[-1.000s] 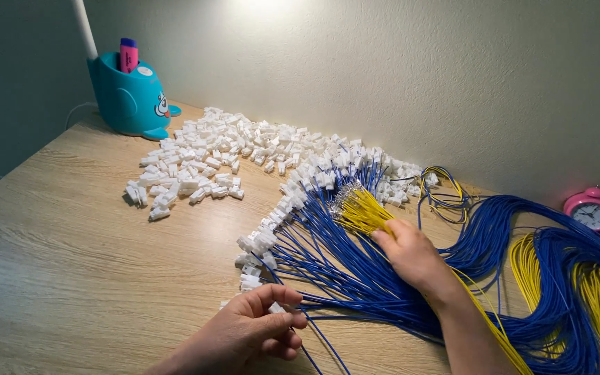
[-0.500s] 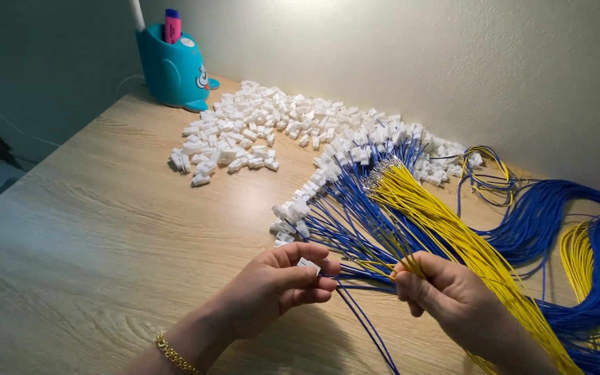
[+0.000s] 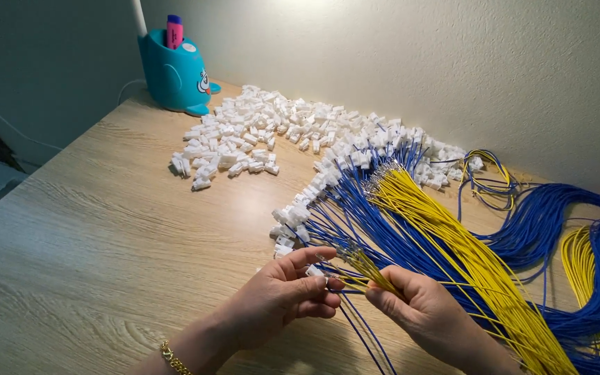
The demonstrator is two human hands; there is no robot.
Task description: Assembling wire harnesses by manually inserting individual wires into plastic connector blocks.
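My left hand (image 3: 282, 298) pinches a small white connector (image 3: 314, 271) with a blue wire (image 3: 355, 326) trailing down from it. My right hand (image 3: 418, 312) grips a yellow wire (image 3: 368, 271) whose metal tip points at the connector. Both hands hover over the near edge of the wooden table (image 3: 105, 236). Just behind them lies a fan of blue wires with white connectors on their ends (image 3: 355, 208), and a thick bundle of yellow wires (image 3: 453, 236) lies across it.
A heap of loose white connectors (image 3: 244, 139) spreads across the table's back. A teal pen holder (image 3: 171, 73) with a pink marker stands at the back left by the wall. Coils of blue and yellow wire (image 3: 585, 250) fill the right side.
My right hand left the wire pile holding a yellow wire and came forward to meet my left hand. The view shifted right and closer.
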